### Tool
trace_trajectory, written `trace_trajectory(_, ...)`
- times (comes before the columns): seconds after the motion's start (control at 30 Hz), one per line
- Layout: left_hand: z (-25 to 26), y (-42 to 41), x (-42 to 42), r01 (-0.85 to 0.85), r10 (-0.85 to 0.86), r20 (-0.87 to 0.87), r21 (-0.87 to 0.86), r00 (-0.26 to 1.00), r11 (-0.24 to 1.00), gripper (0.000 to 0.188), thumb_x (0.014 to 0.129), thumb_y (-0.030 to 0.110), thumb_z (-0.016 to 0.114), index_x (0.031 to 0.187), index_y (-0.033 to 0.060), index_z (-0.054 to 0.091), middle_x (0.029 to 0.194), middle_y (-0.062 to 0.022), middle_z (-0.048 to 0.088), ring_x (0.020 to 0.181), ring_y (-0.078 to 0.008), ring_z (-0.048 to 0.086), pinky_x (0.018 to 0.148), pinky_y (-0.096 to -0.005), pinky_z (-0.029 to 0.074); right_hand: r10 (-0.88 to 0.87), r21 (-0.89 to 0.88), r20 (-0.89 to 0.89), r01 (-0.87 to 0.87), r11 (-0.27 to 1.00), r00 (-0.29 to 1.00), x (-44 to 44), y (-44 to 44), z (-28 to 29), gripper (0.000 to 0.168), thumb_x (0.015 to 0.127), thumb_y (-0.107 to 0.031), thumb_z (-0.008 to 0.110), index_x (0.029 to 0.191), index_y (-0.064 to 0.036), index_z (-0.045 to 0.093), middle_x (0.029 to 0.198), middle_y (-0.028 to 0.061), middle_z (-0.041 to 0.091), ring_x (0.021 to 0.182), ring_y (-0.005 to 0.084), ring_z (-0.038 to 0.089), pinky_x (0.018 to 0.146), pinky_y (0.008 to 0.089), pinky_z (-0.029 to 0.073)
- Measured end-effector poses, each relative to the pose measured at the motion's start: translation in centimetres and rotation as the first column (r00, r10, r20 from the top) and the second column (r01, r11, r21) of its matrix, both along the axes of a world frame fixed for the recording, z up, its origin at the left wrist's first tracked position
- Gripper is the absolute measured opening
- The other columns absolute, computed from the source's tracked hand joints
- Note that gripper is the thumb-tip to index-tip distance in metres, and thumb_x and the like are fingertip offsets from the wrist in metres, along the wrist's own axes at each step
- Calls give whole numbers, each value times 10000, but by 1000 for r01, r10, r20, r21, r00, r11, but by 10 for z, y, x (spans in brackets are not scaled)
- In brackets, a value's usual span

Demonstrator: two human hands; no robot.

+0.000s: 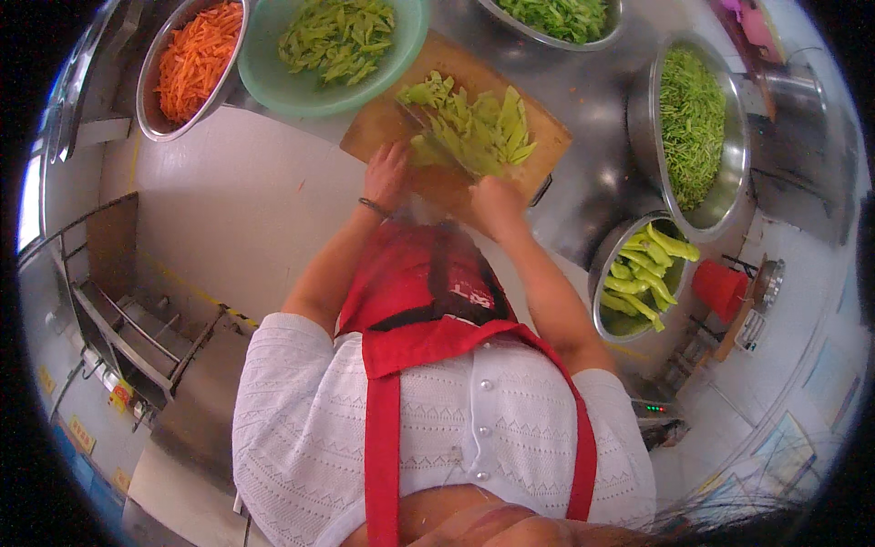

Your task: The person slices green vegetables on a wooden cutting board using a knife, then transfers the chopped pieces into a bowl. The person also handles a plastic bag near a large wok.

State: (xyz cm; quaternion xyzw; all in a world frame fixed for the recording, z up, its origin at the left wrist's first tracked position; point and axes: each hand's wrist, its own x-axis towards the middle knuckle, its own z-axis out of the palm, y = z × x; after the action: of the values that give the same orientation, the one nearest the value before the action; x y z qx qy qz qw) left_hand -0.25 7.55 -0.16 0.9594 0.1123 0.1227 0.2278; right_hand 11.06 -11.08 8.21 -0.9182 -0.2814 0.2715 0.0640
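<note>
My right hand (497, 204) is closed around the handle of a knife at the near right part of a wooden cutting board (383, 116). The knife's blade (437, 140) points up and left, among sliced green peppers (478, 126) heaped on the board. My left hand (387, 174) rests at the board's near left edge, beside a few pale green pieces; its fingers point away from me, and whether they hold a piece I cannot tell.
A green plastic basin (328, 99) of sliced peppers touches the board's far left. A steel bowl of carrot strips (198, 61) stands left of it. Steel bowls with chopped greens (557, 17), finely cut green pieces (692, 130) and whole green peppers (639, 277) stand at the far side and right.
</note>
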Motion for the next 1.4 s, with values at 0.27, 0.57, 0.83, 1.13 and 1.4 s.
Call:
trace_trajectory(0.27, -20, 3, -5, -6, 6, -1, 12, 1000, 1000, 361, 726, 148, 632, 1067, 49, 569, 1123, -117, 524, 1063, -329, 477, 867, -414, 442, -13, 37, 51, 11, 999, 999, -2, -7, 17, 285, 813, -265, 608, 731, 2, 664, 739, 227, 633, 707, 384, 632, 646, 476, 497)
trace_trajectory(0.57, -5, -1, 3, -23, 21, 78, 20, 997, 1000, 443, 641, 126, 615, 1077, 62, 575, 1173, -104, 526, 1080, -320, 489, 857, -414, 463, -47, 10, 11, 46, 999, 999, -15, 6, -23, 268, 823, -261, 600, 755, -14, 680, 749, 226, 640, 733, 386, 637, 680, 476, 501)
trace_trajectory(0.83, -32, -10, 13, -128, 125, 104, 23, 987, 992, 376, 762, 241, 649, 1078, 54, 567, 1172, -151, 520, 1108, -351, 472, 895, -431, 437, -8, 47, 50, 5, 999, 999, 1, -2, 30, 300, 821, -280, 605, 714, -5, 663, 685, 223, 623, 685, 389, 628, 640, 473, 502)
trace_trajectory(1.13, -9, 12, 0, 18, -16, 21, -78, 1000, 997, 397, 736, 244, 669, 1066, 55, 555, 1156, -150, 517, 1098, -348, 465, 907, -426, 423, -24, 40, -6, 24, 999, 1000, -11, 9, 22, 255, 803, -237, 620, 743, 8, 664, 724, 222, 633, 712, 397, 628, 648, 485, 497)
trace_trajectory(1.4, -14, 13, 10, 33, -33, 2, -14, 999, 999, 342, 726, 180, 633, 1049, 82, 579, 1154, -108, 530, 1073, -323, 492, 854, -405, 464, -110, 30, -72, 112, 993, 991, -21, 20, -11, 276, 805, -255, 613, 744, 11, 653, 755, 234, 627, 746, 394, 622, 674, 466, 492)
